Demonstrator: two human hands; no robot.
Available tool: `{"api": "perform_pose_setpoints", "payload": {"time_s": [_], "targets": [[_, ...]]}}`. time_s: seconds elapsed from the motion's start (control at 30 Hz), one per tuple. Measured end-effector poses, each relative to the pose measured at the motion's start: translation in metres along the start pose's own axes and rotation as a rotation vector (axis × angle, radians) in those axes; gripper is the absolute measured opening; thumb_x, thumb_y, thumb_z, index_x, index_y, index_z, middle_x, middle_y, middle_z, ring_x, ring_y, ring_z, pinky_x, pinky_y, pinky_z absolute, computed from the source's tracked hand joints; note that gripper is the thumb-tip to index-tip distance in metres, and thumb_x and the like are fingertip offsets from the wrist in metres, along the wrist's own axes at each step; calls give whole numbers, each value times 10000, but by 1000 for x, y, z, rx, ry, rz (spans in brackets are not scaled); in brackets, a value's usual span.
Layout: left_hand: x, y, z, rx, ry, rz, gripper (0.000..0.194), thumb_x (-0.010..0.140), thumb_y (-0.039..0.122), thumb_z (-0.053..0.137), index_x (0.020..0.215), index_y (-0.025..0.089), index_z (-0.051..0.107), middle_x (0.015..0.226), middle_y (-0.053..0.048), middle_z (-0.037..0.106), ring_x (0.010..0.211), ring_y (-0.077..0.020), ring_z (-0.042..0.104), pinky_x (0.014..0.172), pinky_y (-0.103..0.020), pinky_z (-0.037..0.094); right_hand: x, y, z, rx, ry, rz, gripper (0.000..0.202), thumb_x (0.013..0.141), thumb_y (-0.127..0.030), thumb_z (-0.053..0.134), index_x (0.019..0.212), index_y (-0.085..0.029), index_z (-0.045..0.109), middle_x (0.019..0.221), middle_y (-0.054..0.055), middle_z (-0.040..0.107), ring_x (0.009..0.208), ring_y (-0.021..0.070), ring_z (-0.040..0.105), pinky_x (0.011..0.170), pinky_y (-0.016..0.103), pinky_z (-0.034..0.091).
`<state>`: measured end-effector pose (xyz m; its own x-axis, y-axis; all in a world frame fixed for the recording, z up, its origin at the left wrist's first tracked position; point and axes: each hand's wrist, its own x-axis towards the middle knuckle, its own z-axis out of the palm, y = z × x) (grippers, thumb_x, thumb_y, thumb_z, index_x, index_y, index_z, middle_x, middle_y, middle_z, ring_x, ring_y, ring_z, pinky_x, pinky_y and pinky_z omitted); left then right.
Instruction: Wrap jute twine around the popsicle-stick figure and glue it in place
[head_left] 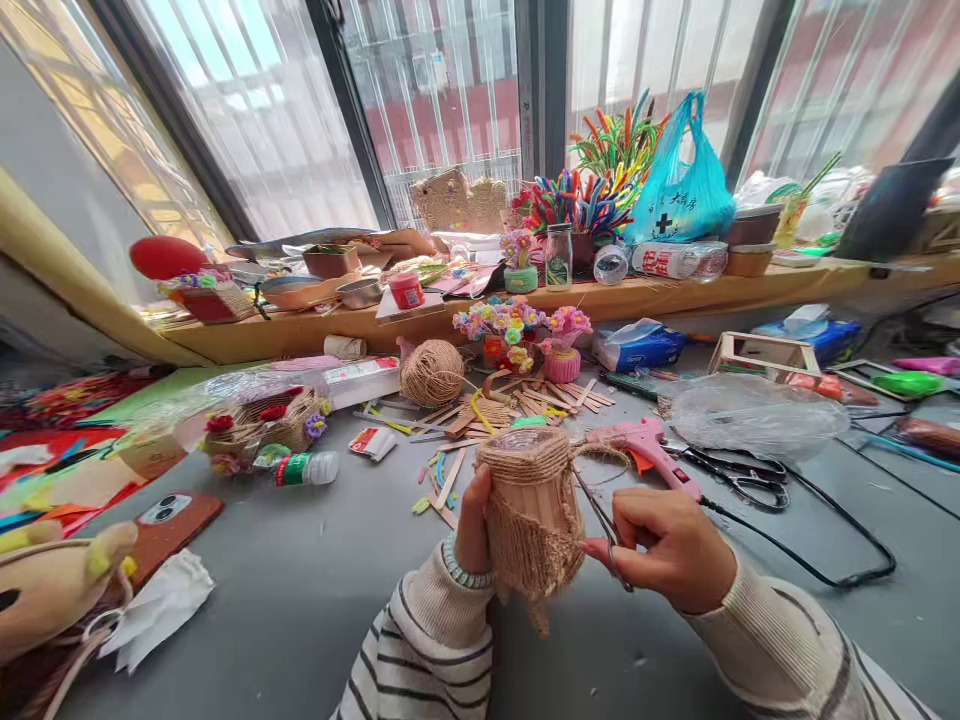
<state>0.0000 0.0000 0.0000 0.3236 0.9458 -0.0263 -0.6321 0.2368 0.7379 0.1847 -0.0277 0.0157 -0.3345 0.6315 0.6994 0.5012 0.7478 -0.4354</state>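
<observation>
My left hand [474,525] is closed around a jar [529,510] covered in wooden craft sticks and jute twine. Twine rings its top, more twine slants over the lower part, and a frayed tuft hangs beneath. My right hand [671,545] grips slim metal scissors [598,505], their tips pointing up near the jar's upper right side. A loop of loose twine [611,458] sticks out there. Behind my right hand lies a pink hot glue gun [637,445]. My left fingers are partly hidden by the jar.
Beyond the jar are a ball of twine [431,373], scattered craft sticks [577,397] and pots of yarn flowers [562,360]. Black-handled scissors [750,485] and a black cable [810,575] lie right. A small bottle [307,468], phone [176,520] and crumpled tissue [165,610] are left.
</observation>
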Motion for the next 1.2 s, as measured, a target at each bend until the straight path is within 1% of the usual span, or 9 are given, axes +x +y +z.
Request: {"api": "perform_pose_setpoints", "payload": {"time_s": [0.13, 0.23, 0.43, 0.5, 0.67, 0.8, 0.93, 1.1, 1.2], "targets": [[0, 0, 0, -24, -42, 26, 552, 623, 597, 739, 967, 166, 769, 977, -74, 779, 1007, -332, 688, 944, -422, 510, 1, 0, -2, 48, -53, 56, 538, 856, -438, 589, 474, -211, 284, 406, -75, 320, 387, 55, 275, 358, 207, 231], [0, 1, 3, -46, -76, 15, 527, 631, 582, 745, 948, 163, 772, 907, -72, 785, 1055, -338, 671, 992, -421, 480, 1, 0, -1, 101, -71, 113, 569, 859, -493, 568, 465, -214, 268, 404, -69, 309, 391, 63, 264, 359, 218, 224], [-1, 3, 7, -80, -62, 70, 426, 642, 517, 763, 911, 186, 769, 844, -47, 785, 1097, -325, 655, 1023, -403, 461, -1, 2, 2, 187, -122, 187, 566, 849, -530, 571, 472, -216, 290, 412, -57, 338, 397, 68, 270, 367, 226, 225], [-1, 3, 7, -71, -89, 61, 444, 658, 528, 747, 936, 183, 763, 876, -58, 785, 1119, -327, 645, 1018, -406, 464, -2, 2, 2, 205, -160, 219, 569, 838, -553, 577, 476, -215, 295, 411, -56, 347, 398, 66, 265, 371, 226, 218], [-1, 2, 5, -47, -129, 32, 494, 681, 567, 716, 990, 183, 752, 942, -79, 781, 1142, -335, 632, 1004, -417, 475, -4, 1, 2, 209, -149, 230, 593, 800, -633, 572, 490, -213, 290, 429, -70, 281, 416, 61, 195, 373, 234, 166], [-1, 1, 3, -37, -135, 11, 544, 674, 580, 713, 1029, 169, 743, 961, -93, 777, 1140, -346, 632, 1002, -430, 479, -2, 1, 0, 210, -181, 240, 614, 808, -631, 561, 475, -212, 260, 418, -73, 254, 410, 58, 196, 372, 232, 164], [-1, 1, 3, -38, -95, 9, 546, 645, 589, 730, 992, 167, 752, 965, -92, 776, 1163, -354, 616, 1023, -434, 466, -1, 2, 1, 241, -175, 249, 616, 843, -638, 503, 468, -213, 262, 392, -61, 301, 388, 56, 234, 364, 225, 189], [-1, 2, 4, -39, -16, 64, 493, 662, 553, 722, 966, 165, 742, 952, -84, 775, 1252, -346, 548, 1067, -420, 430, -2, 2, 4, 234, -137, 235, 605, 841, -593, 543, 463, -209, 268, 392, -61, 313, 389, 56, 244, 369, 222, 197], [-1, 3, 6, -45, 0, 77, 471, 663, 539, 721, 947, 165, 737, 937, -82, 775, 1291, -340, 511, 1083, -413, 415, -2, 2, 4, 256, -154, 258, 602, 842, -600, 537, 468, -209, 272, 396, -63, 311, 397, 56, 228, 371, 224, 186]]}}
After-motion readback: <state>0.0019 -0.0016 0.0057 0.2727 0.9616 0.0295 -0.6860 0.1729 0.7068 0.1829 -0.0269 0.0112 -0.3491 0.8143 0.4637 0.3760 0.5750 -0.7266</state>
